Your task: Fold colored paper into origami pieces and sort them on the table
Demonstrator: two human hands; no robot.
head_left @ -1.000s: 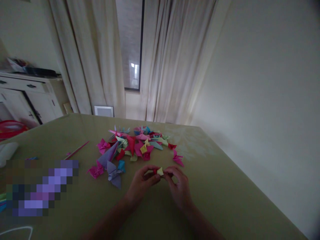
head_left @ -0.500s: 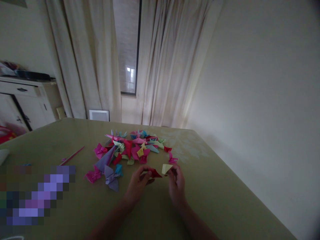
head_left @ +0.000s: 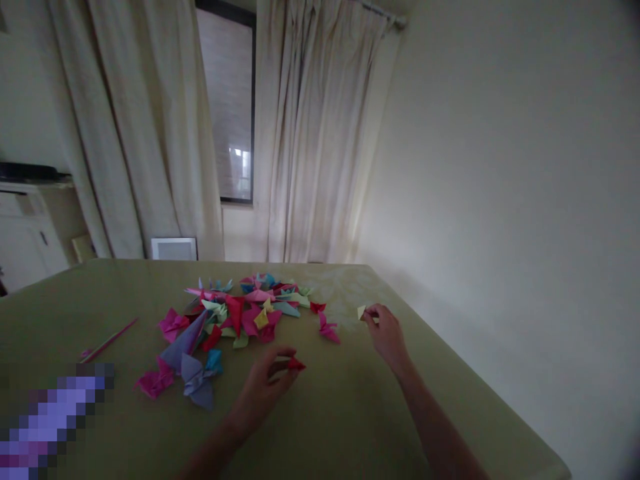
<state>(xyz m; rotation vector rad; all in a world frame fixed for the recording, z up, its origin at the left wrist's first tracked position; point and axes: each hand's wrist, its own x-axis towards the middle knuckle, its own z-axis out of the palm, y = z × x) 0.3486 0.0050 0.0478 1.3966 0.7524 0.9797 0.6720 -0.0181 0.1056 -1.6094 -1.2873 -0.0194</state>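
Between the thumb and fingers of my left hand (head_left: 265,387) is a small red folded paper piece (head_left: 296,365), its tip pointing right. Farther right and a little forward, my right hand (head_left: 387,333) pinches a small pale yellow folded paper piece (head_left: 361,313) above the table. A pink folded paper figure (head_left: 329,328) lies on the table between the two hands. Just behind it sits another small red paper piece (head_left: 317,307). To the left spreads a pile of colourful origami pieces (head_left: 257,298), with a lavender paper figure (head_left: 197,380) at its near side.
The green-covered table (head_left: 340,427) has a wall (head_left: 500,167) along its right side. A thin pink stick (head_left: 113,339) lies at the left, beyond a pixelated purple area. Curtains (head_left: 320,147) and a white-framed panel (head_left: 174,249) stand behind the table.
My hands have moved apart. The right one has carried the pale yellow piece right and forward, while the left keeps the red piece. The whole view has shifted.
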